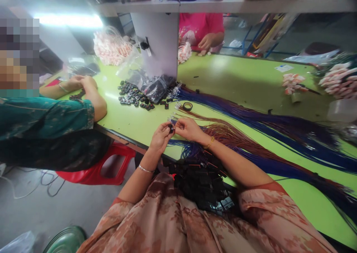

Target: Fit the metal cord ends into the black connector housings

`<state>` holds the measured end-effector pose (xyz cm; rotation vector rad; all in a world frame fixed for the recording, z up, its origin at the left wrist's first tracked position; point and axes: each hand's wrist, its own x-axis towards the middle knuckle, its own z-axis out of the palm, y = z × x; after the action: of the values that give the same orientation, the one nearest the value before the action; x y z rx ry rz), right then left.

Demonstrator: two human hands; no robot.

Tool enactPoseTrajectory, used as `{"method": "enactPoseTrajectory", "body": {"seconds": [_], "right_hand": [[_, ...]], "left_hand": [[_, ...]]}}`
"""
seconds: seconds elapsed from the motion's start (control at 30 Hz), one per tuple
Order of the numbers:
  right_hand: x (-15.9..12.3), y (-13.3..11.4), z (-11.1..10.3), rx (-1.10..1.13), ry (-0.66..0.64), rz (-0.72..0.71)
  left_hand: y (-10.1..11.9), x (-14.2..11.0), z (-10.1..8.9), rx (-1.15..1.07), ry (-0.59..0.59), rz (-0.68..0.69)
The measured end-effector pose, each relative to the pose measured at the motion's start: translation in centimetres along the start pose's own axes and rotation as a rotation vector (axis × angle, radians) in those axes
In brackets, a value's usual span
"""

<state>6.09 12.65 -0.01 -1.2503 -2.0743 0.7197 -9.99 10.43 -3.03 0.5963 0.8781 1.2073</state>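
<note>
My left hand [161,137] is closed around a small black connector housing [170,127], held above the table's near edge. Fingertips of my right hand [189,129] are pinched right beside the housing, on what looks like a thin wire end; the fingers mostly hide it. Under my right wrist lies a bundle of brown wires [223,134], with blue wires [251,160] along it. Silver terminals show at the wire ends just beyond my hands. On my lap and against the table edge hang many black connector pieces [198,182].
Beyond my hands lie a roll of black tape [187,106], a heap of black housings [132,95] and a second blue wire bundle [231,108]. A co-worker's arms [93,96] rest at the left; another person's hand [206,41] is across the green table [223,72]. A shelf [237,4] spans above.
</note>
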Motion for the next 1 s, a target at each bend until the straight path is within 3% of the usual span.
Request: {"method": "enactPoseTrajectory", "body": {"seconds": [0.2,0.37,0.57,0.7,0.8,0.9,1.0], "right_hand": [[0.1,-0.1,0.4,-0.022,-0.031,0.021],[-0.2,-0.2,-0.3,-0.093,-0.077,-0.066],[-0.7,-0.1,0.3,-0.158,-0.11,-0.015],[0.4,0.9,-1.0,-0.108,-0.101,-0.008],[2.0,2.6,-3.1,-0.199,0.023,0.113],[3.1,4.3,-4.3,-0.366,-0.052,0.243],[3.4,5.1,-4.1,-0.472,-0.15,0.311]], "left_hand": [[-0.6,-0.3,0.8,0.081,0.057,0.058],[-0.6,-0.2,1.2,0.079,0.106,0.054],[-1.4,-0.1,1.2,0.135,0.137,0.026],[-1.7,-0.1,1.0,0.097,0.096,0.012],[-1.5,-0.1,0.9,0.06,0.067,0.002],[-1.4,0.0,0.9,0.049,0.067,-0.003],[-1.4,0.0,0.9,0.054,0.063,-0.01]]}}
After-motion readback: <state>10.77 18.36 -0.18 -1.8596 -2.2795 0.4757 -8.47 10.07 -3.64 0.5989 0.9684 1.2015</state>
